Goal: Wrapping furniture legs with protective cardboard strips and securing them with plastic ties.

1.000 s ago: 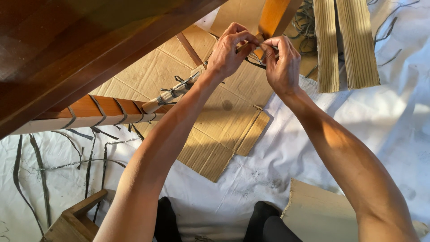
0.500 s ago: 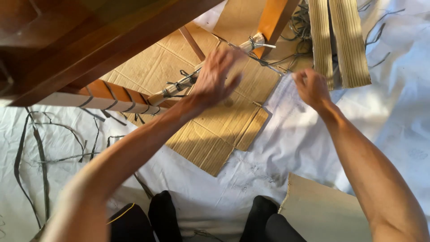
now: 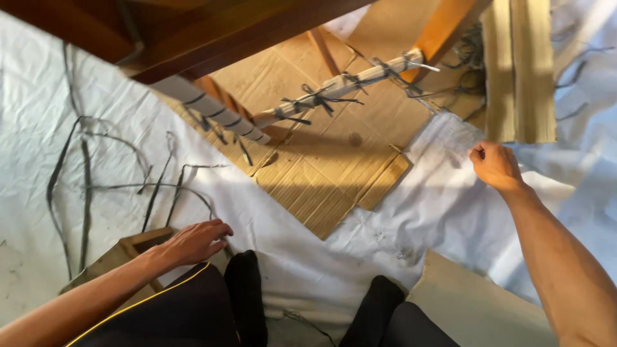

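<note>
My left hand rests low on the white sheet beside a small wooden block, fingers bent and apart, with nothing held that I can see. My right hand is a closed fist over the sheet at the right; whether it pinches a strand I cannot tell. Between and above them a furniture rung wrapped in white padding carries several black ties. A second wrapped rail runs down to the left. Both hands are well away from the rung.
Dark wooden furniture overhangs the top left. A flat cardboard sheet lies under the rung. Loose black straps are scattered at the left, folded cardboard strips at the top right, another cardboard piece at the bottom right. My black-socked feet are below.
Both hands have left the rung's tie. My left hand has swung down to the lower left near the wooden block; my right hand has pulled away to the right.
</note>
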